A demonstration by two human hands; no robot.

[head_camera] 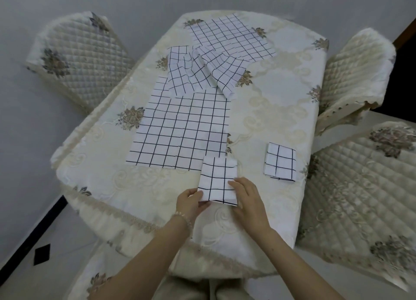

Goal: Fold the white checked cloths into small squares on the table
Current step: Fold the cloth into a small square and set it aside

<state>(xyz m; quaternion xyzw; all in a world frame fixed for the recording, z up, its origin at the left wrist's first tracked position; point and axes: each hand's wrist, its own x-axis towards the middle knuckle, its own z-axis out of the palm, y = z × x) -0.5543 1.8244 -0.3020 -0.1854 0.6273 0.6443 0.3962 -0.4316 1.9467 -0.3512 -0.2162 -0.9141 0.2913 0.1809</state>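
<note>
A partly folded white checked cloth (217, 178) lies near the front of the table (281, 110). My left hand (191, 201) pinches its lower left corner. My right hand (247, 198) rests flat on its lower right part with fingers straight. A finished small folded square (280, 162) sits to the right. A large checked cloth (182, 128) lies spread flat in the middle. A crumpled checked cloth (202, 71) lies behind it, and another spread cloth (231, 36) is at the far end.
The table wears a cream embroidered cover with a lace fringe. Quilted cream chairs stand at the far left (76, 54), far right (355, 74) and near right (364, 198). Grey floor surrounds the table.
</note>
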